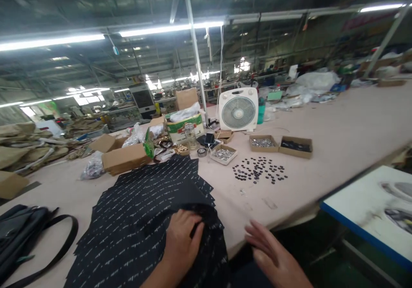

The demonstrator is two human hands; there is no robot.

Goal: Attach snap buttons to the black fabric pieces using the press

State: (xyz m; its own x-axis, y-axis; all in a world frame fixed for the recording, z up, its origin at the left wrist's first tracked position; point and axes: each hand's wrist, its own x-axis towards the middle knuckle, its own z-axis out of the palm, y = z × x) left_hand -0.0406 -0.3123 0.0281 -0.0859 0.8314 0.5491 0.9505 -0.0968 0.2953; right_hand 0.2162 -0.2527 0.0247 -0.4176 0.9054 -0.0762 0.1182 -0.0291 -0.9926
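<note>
Black fabric pieces [135, 210] with rows of small white lettering lie in a fanned stack on the table. My left hand [183, 238] is closed on the edge of the top fabric, which is bunched and folded at my fingers. To the right, my right hand [273, 253] is held just off the table's front edge, fingers stretched out and a little smeared, with nothing visible in it. Beyond it, many small black round pieces [257, 170] are scattered on the table. A shallow box of silvery metal bits [224, 154] stands behind the fabric.
Two more small boxes [264, 143] stand behind the black pieces. A white box fan [238, 109] stands farther back. Cartons [127, 157] and plastic bags are at the back left, and a black bag [22, 241] lies at left. A white-topped stand [373, 210] is at right.
</note>
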